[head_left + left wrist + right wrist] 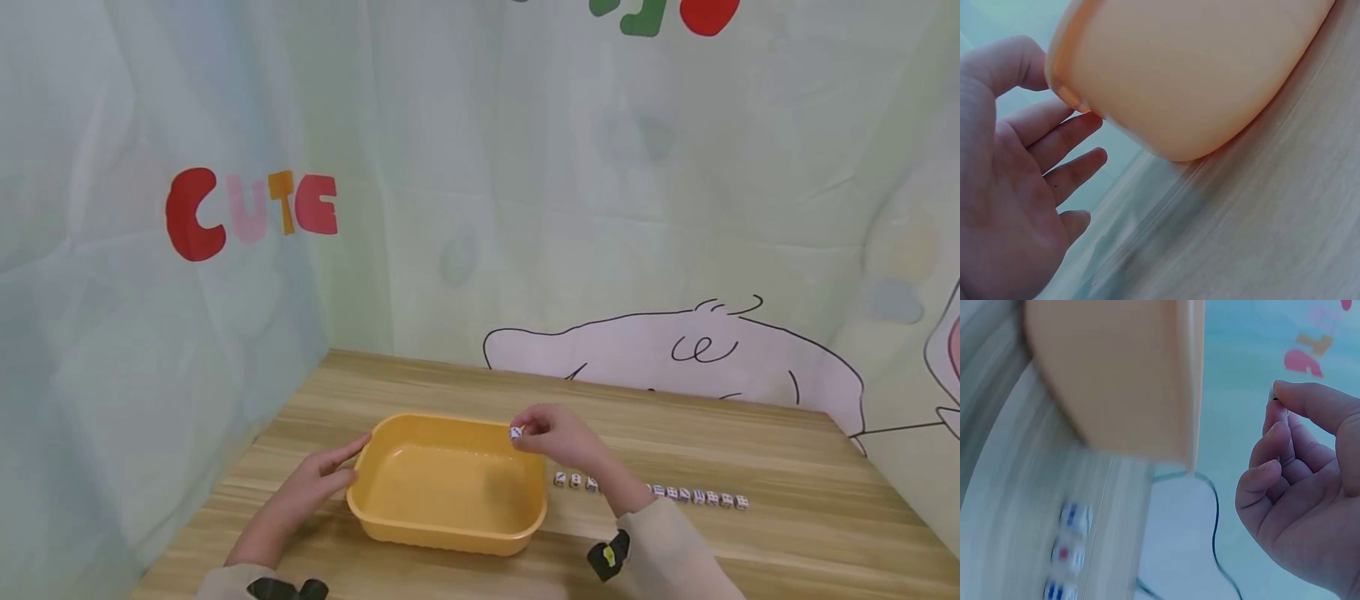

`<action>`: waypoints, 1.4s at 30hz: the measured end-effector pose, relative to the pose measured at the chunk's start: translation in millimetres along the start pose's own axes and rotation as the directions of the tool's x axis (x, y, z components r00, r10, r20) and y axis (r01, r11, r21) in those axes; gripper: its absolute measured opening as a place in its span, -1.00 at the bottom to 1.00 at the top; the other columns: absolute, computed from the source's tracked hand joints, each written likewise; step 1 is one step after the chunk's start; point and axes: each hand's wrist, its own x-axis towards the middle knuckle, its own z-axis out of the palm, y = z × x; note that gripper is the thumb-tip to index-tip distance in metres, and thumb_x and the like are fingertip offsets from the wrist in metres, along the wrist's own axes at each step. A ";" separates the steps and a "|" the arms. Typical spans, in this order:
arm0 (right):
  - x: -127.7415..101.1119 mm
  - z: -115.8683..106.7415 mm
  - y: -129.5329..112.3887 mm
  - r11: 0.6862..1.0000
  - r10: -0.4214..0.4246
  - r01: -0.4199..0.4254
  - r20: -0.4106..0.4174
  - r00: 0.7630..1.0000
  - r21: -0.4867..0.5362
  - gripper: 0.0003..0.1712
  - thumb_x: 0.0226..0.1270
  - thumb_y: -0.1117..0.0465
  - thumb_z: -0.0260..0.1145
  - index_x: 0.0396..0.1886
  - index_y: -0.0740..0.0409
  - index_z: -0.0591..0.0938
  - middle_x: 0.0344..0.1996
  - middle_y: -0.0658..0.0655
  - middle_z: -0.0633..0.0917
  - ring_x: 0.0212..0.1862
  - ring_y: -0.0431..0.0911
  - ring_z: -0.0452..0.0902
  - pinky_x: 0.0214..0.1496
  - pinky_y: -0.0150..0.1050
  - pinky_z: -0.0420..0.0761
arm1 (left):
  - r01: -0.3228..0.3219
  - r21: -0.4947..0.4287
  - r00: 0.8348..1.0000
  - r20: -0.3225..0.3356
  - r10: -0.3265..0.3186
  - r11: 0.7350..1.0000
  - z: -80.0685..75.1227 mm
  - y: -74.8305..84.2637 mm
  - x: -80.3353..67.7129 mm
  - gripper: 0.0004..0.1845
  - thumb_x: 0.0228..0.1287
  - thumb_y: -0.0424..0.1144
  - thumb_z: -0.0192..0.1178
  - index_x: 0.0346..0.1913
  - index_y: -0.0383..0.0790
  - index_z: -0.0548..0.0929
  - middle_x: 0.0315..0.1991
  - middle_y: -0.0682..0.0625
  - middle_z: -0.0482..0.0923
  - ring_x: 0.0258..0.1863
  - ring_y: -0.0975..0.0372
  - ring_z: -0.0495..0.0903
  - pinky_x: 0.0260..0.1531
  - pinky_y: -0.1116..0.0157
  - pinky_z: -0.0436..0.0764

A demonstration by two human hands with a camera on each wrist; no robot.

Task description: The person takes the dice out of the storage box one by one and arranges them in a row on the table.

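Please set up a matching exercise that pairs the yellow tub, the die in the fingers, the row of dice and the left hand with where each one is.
Things:
1. yellow tub
2. pinched die
3. row of dice
4. left hand

Places:
A. lined up on the table beside the right forearm
B. open against the tub's left wall
C. held in the right hand over the tub's far right rim
D. standing on the table between both hands

Pairs: 1-D, 2-C, 3-A, 4-B
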 end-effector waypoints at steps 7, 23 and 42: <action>-20.2 -28.6 26.4 1.000 0.006 -0.007 -0.042 0.999 -0.013 -0.77 0.19 0.26 0.36 -0.17 0.26 0.65 -0.43 0.04 0.58 -0.34 -0.12 0.43 -0.31 -0.31 0.52 | -0.003 -0.020 1.000 0.011 0.003 1.000 1.0 0.7 -0.3 -0.39 0.30 -0.33 0.07 0.39 -0.42 0.25 0.39 -0.28 0.20 0.36 -0.09 0.16 0.02 0.56 0.37; -75.4 -91.1 78.8 0.992 0.111 -0.115 -0.075 0.991 -0.045 -0.67 0.22 0.20 0.34 -0.08 0.31 0.60 -0.38 0.07 0.58 -0.31 -0.10 0.43 -0.30 -0.24 0.51 | -0.004 0.034 1.000 0.002 0.004 0.999 3.9 -2.1 1.0 -0.41 0.32 -0.30 0.10 0.39 -0.39 0.29 0.38 -0.23 0.24 0.36 -0.12 0.16 0.02 0.55 0.35; -137.6 -165.5 130.9 0.976 0.212 -0.215 -0.084 0.974 -0.027 -0.58 0.31 0.25 0.26 -0.02 0.54 0.48 -0.46 -0.04 0.54 -0.49 -0.28 0.37 -0.52 -0.39 0.40 | -0.043 0.077 0.998 -0.030 0.046 0.996 0.2 -1.9 -0.6 -0.44 0.33 -0.30 0.10 0.37 -0.34 0.33 0.36 -0.17 0.25 0.22 0.49 0.29 0.12 0.41 0.38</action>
